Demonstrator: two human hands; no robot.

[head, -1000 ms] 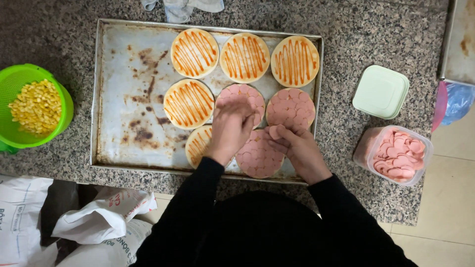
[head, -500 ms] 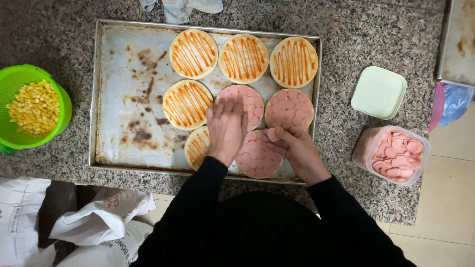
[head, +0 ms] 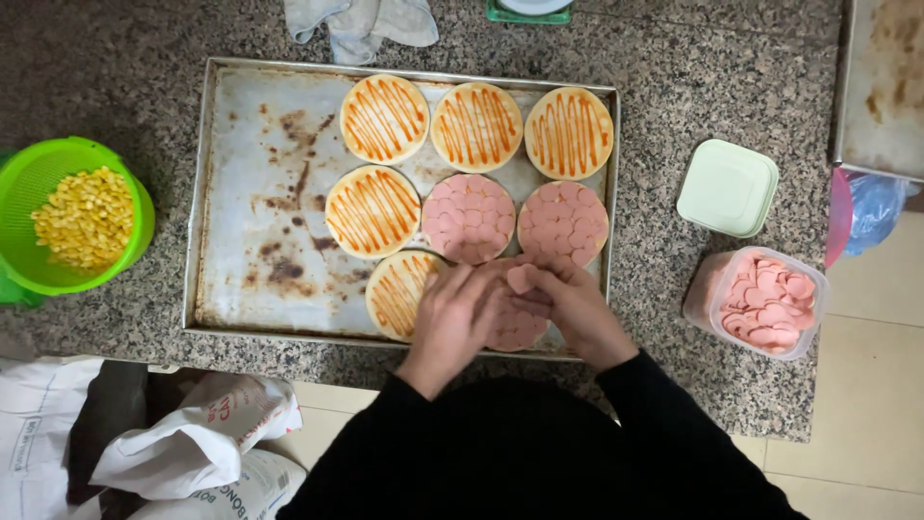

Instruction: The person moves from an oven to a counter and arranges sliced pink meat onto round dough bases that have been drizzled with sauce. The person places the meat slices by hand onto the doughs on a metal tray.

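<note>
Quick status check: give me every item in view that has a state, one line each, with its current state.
Baking tray: stained, holding eight round bases.
Sauced bases: five, striped with orange sauce, no meat.
Sausage-covered bases: two fully covered; a third partly hidden under the hands.
Left hand: resting on the front bases.
Right hand: pinching a sausage slice.
Sausage tub: open, well filled.
Pale green lid: off, on the counter.
Green colander: holds corn.

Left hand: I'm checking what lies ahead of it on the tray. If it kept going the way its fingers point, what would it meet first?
The left hand points up and right; likely first the nearest sausage-covered round, though height is unclear.
</note>
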